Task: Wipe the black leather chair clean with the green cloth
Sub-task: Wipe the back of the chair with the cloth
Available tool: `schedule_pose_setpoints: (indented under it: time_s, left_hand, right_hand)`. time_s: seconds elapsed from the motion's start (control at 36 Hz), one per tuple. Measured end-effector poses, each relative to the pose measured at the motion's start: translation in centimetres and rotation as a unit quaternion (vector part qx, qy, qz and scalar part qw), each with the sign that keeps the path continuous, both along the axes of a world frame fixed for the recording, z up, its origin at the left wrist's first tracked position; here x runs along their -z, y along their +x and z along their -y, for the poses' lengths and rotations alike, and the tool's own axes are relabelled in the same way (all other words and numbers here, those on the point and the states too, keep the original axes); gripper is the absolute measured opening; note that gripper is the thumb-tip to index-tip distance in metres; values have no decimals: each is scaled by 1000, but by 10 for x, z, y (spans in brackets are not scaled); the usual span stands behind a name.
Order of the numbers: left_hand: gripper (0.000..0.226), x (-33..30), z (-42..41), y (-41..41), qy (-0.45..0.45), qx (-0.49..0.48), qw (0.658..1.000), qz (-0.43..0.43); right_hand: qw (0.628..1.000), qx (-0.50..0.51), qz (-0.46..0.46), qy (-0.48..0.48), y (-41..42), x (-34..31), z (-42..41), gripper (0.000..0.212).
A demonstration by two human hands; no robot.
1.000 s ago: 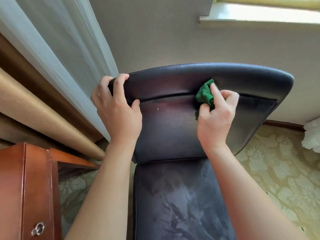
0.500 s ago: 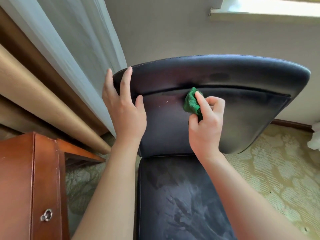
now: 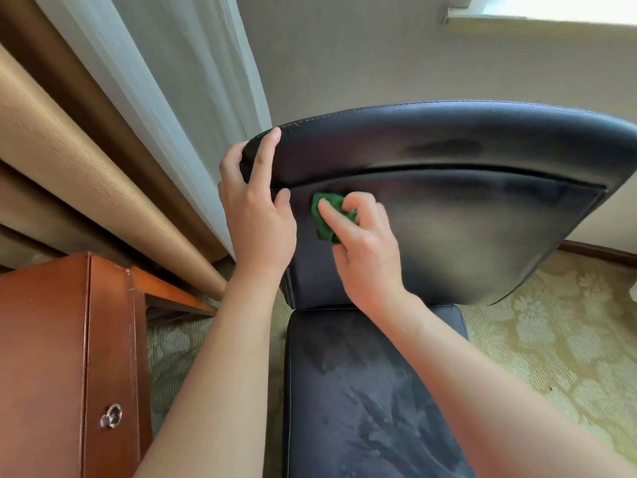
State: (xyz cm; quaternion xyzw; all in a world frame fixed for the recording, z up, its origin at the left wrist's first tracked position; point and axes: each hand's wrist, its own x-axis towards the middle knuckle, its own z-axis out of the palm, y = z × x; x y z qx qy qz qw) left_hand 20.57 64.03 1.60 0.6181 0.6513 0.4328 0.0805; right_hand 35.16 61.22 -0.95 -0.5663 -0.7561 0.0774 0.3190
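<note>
Both hands work: left hand [image 3: 255,208] clamps the chair [image 3: 465,215] back's corner to steady it, right hand [image 3: 362,243] pinches the cloth [image 3: 325,219] against leather.

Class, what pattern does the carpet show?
A pale floral pattern on the yellow-green carpet, clearest in the head view.

The patterned carpet [image 3: 551,339] carries the black leather chair [image 3: 465,208] and wooden cabinet [image 3: 51,357].

From my remote view: beige wall [image 3: 362,56] behind; bright window sill [image 3: 551,13] upper right. White sheer curtain [image 3: 165,74] and tan drape [image 3: 69,160] hang at left. Reddish wooden cabinet [image 3: 44,357] with metal ring pull [image 3: 111,416] lower left. Green-gold patterned carpet [image 3: 551,332]; dark baseboard [image 3: 599,251].
</note>
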Motion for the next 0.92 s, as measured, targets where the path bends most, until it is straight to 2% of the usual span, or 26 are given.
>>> schedule_pose_setpoints:
  time_s: [0.14, 0.25, 0.33, 0.44, 0.78, 0.92]
  left_hand:
    - [74, -1, 2, 4, -2, 7, 1000, -8]
    - [74, -1, -3, 4, -3, 18, 1000, -16]
    - [75, 1, -4, 7, -1, 15, 1000, -13]
    - [75, 4, -4, 7, 7, 19, 1000, -8]
    - [75, 5, -7, 5, 3, 3, 1000, -13]
    - [75, 3, -8, 8, 0, 11, 1000, -16]
  right_hand:
    - [995, -52, 46, -67, 2, 23, 29, 48]
    - [999, 15, -42, 4, 27, 13, 39, 59]
    - [992, 71, -83, 70, 40, -1, 23, 59]
    - [989, 109, -77, 60, 25, -11, -2, 62]
    - [1000, -11, 23, 7, -1, -11, -11, 55]
    - [994, -52, 75, -56, 1, 10, 2, 50]
